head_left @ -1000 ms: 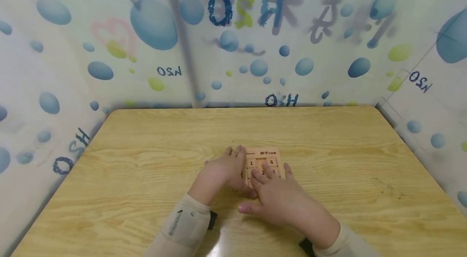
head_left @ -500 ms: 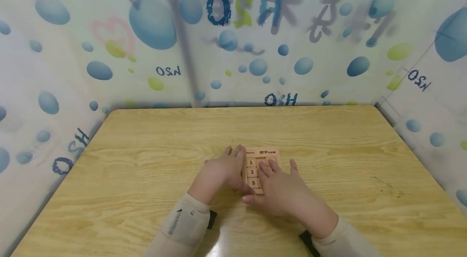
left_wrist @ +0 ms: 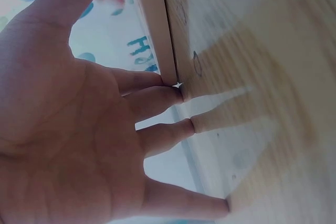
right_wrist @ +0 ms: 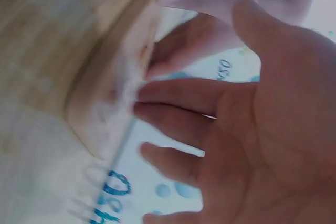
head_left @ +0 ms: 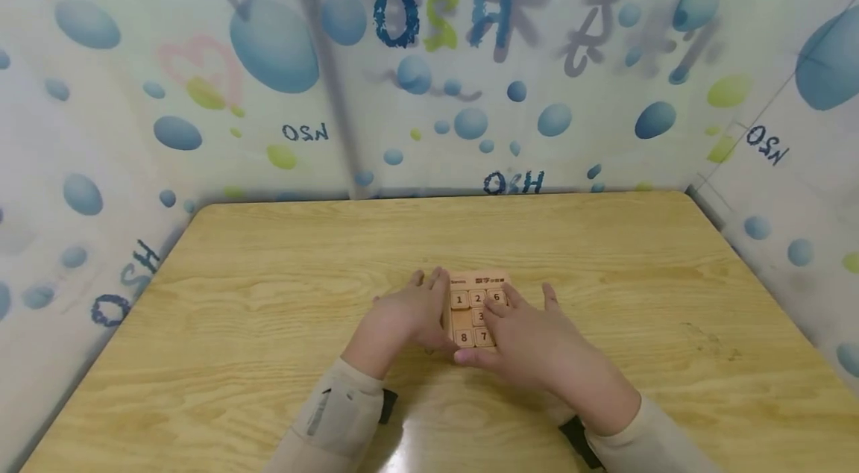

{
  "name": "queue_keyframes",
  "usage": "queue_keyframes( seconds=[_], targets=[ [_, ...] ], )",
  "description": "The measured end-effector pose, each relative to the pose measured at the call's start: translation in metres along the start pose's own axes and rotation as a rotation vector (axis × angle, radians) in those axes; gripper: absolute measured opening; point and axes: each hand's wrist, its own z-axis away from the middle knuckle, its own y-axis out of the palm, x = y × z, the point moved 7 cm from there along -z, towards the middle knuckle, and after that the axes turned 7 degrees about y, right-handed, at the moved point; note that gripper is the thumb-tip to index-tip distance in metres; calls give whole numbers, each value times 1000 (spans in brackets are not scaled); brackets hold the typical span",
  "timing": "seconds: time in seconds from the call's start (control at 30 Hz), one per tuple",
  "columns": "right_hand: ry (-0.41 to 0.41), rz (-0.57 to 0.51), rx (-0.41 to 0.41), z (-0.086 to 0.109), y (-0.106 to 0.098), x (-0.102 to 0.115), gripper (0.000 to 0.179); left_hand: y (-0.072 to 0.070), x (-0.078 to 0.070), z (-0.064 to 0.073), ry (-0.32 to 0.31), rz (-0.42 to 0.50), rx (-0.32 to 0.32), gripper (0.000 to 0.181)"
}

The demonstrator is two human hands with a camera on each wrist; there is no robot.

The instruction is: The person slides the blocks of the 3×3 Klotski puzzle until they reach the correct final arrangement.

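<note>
A wooden sliding number puzzle [head_left: 463,319] lies flat on the table in the head view. Tiles 1, 2 and 6 fill its top row; the left space of the middle row is bare, with tile 3 beside it. Tiles 8 and 7 show in the bottom row. My left hand [head_left: 411,312] steadies the puzzle's left side, thumb at the near corner, its other fingers straight and spread in the left wrist view. My right hand [head_left: 537,342] reaches over the right side with extended fingertips at the tiles, hiding the lower right ones. The right wrist view shows the puzzle [right_wrist: 107,87] blurred.
The wood-grain table [head_left: 302,249] surrounds the puzzle on all sides. Behind it stands a wall sheet [head_left: 376,107] printed with blue and green drops, and similar sheets close in left and right. Faint pen marks [head_left: 711,342] show on the table at right.
Tile 2 has slid up into the top row, and tile 3 has moved right, leaving the left middle space bare. My right hand has shifted slightly right; the left stays in place.
</note>
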Motion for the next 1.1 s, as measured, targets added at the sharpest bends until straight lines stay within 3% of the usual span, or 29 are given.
queue_keyframes(
  seconds=[0.37,0.53,0.63,0.8,0.97,1.1],
  targets=[
    [-83,-67,-11,-19,7,11,92,1,2,-1,-16,-12,22,119],
    [-118,-39,64,-4,10,15,92,0,2,2,-14,-9,9,132],
    [-97,-32,72,3,8,13,96,-1,3,3,-24,-10,1,136],
    [-28,-37,-30,-11,6,13,97,-1,2,2,-14,-10,8,120],
    [-112,-126,23,-16,15,28,98,1,4,2,-12,3,11,123],
    [-44,-112,-8,-13,15,24,102,1,4,2,-16,3,13,124]
  ],
)
